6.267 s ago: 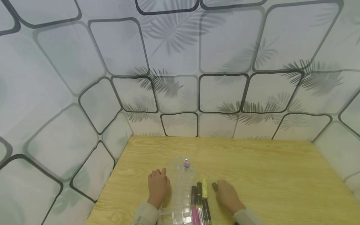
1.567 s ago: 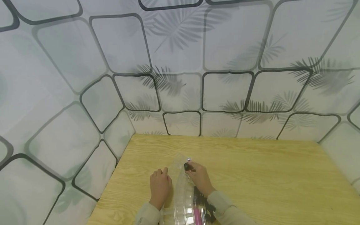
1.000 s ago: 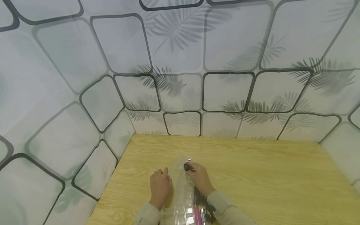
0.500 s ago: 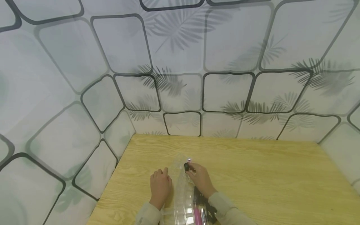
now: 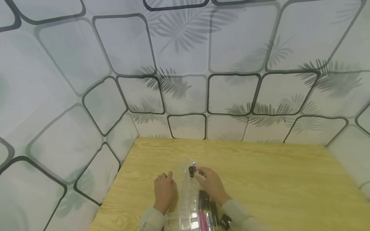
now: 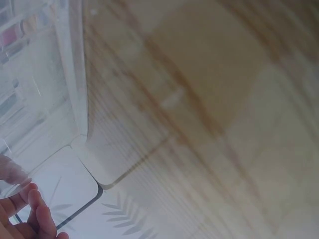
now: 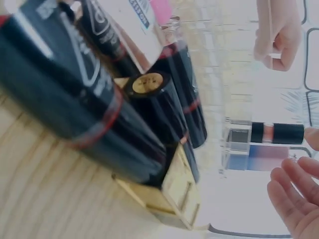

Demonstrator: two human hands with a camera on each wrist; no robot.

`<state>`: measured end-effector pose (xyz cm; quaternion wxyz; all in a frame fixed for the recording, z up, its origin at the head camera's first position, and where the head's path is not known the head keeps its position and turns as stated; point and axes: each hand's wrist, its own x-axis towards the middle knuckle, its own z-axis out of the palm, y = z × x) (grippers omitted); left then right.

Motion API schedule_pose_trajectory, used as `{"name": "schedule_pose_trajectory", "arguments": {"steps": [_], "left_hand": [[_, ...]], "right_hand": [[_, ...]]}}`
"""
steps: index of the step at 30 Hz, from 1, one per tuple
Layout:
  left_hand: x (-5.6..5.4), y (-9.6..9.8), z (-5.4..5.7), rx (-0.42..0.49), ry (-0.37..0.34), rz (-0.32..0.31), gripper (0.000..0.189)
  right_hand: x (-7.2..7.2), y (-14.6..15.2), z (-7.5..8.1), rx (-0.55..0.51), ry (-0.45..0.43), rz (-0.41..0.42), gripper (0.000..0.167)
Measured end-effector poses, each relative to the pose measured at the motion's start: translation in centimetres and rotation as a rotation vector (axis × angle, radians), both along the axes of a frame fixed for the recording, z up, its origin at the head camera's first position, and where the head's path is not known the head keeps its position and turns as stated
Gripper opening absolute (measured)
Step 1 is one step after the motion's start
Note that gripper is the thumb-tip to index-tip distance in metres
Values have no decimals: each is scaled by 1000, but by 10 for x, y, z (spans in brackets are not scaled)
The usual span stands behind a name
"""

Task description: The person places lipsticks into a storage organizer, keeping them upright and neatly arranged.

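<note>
A clear plastic organizer (image 5: 186,205) with small compartments stands on the wooden table. At its left side, my left hand (image 5: 165,192) pinches the clear wall between thumb and fingers. A black lipstick (image 5: 191,172) stands upright in a far compartment; the right wrist view shows its black cap and a pinkish band. Just right of the lipstick (image 7: 281,133), my right hand (image 5: 213,184) has its fingers spread apart and holds nothing; the thumb is close to the cap. Beside that lipstick is a small pink and blue bottle (image 7: 266,157) with a shiny silver top.
Right of the organizer lie several black lipstick tubes (image 7: 89,99), one with a gold base (image 7: 174,194), and a bright pink tube (image 5: 203,221). A dark item (image 5: 225,221) lies below my right wrist. Patterned walls (image 5: 234,93) border the table (image 5: 274,183).
My right hand brought the black lipstick from the table's right side into the far compartment. Its fingers have now let go and drawn back slightly right. My left hand has barely moved.
</note>
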<state>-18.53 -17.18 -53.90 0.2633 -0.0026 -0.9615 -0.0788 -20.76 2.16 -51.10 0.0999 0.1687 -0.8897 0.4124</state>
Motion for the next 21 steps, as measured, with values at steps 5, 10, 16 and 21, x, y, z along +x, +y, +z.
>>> {"name": "schedule_pose_trajectory", "arguments": {"steps": [5, 10, 16, 21], "left_hand": [[-1, -1, 0, 3, -17, 3, 21], [-1, -1, 1, 3, -23, 1, 21], [-2, -1, 1, 0, -45, 10, 21], [-1, -1, 1, 8, -59, 11, 20]], "right_hand": [[9, 12, 6, 81, 19, -15, 25], [16, 29, 6, 125, 5, -44, 26], [17, 47, -3, 162, -59, -81, 28], [18, 56, -9, 222, -112, -98, 29]]}}
